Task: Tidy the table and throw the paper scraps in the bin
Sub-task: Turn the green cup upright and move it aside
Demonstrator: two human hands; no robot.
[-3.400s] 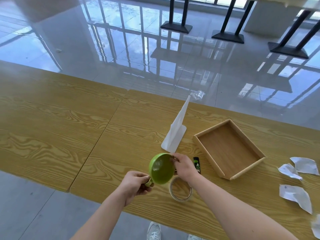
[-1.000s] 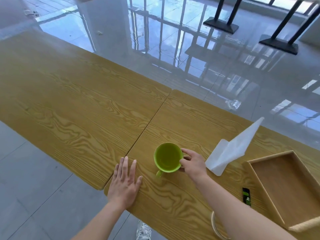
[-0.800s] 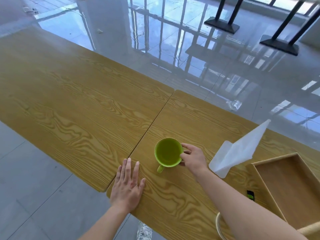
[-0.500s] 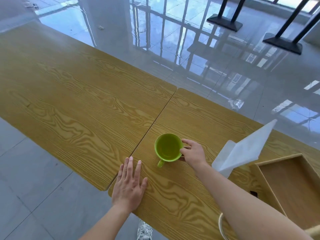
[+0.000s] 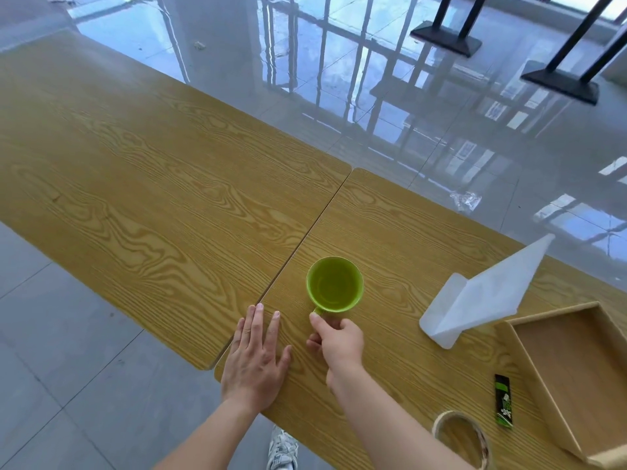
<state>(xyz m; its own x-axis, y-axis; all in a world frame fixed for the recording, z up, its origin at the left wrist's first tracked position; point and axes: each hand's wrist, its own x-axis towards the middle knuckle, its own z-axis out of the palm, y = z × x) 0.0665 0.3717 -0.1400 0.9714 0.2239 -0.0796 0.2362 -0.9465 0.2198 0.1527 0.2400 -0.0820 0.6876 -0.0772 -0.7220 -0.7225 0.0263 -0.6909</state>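
A green cup [image 5: 334, 284] stands upright on the wooden table [image 5: 169, 184], just right of the seam between two tabletops. My right hand [image 5: 337, 339] is at its near side, fingers pinched on the cup's handle. Flat on the table near the front edge lies my left hand [image 5: 254, 354], fingers spread, holding nothing. A folded white paper [image 5: 485, 296] lies to the right of the cup. No paper scraps or bin show in this view.
A shallow wooden tray [image 5: 509, 340] sits at the right edge. In front of it lie a small black-and-green packet [image 5: 502, 401] and a roll of tape [image 5: 463, 435]. Glossy floor lies beyond the table, with a plastic scrap [image 5: 466, 200] and black table bases [image 5: 559, 84].
My right hand has moved from the cup's right side round to its near side and now pinches the handle. The cup stays in place. My left hand has not moved.
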